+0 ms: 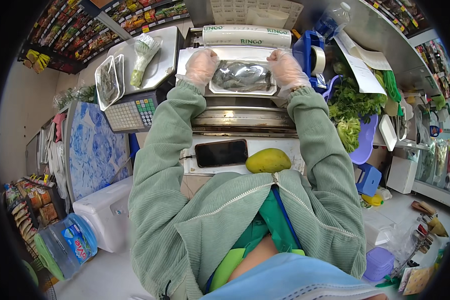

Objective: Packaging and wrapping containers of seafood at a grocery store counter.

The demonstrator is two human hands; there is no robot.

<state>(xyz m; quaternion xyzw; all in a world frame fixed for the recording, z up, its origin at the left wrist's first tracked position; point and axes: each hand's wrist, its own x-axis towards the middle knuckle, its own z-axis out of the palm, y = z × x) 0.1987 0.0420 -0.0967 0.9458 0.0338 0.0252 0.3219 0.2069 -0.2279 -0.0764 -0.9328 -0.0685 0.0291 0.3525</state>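
A white foam tray (243, 90) of dark grey seafood (242, 75) lies in front of me, and glossy clear cling film (247, 67) covers its contents. What kind of seafood it is, I cannot tell for sure. At the tray's far left corner, my left hand (201, 67), in a clear plastic glove, pinches the film with curled fingers. My right hand (288, 69), gloved likewise, pinches it at the far right corner. Just beyond both hands is the big roll of cling film (246, 36), lying crosswise on the metal wrapping machine (243, 114).
On the left, a weighing scale (116, 47) bears a wrapped vegetable (144, 56) and wrapped trays (108, 80). A blue tape dispenser (306, 56) and a purple basket (363, 144) of greens stand right. Nearer me lie a phone (222, 153) and a green mango (268, 160).
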